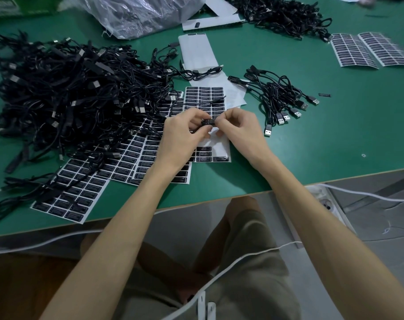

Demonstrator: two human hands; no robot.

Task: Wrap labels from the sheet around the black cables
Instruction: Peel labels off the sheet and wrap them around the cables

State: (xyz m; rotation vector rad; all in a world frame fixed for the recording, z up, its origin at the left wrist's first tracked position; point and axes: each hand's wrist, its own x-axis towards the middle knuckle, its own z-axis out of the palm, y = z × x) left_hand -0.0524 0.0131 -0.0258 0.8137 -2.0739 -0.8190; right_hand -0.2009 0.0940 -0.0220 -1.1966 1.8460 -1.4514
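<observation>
together, the left hand (184, 132) and right hand (239, 130) pinch a small black printed label (209, 121) on a thin black cable (196, 130), above the white label sheet (217, 146) on the green table (334, 135).

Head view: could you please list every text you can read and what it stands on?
"LED CONTROLLER": heading of the black labels on the nearest label sheet.
Their smaller lines: too small.
Held label: partly covered, unreadable.
Green box: print blurred.
Far label sheets: blurred.
</observation>
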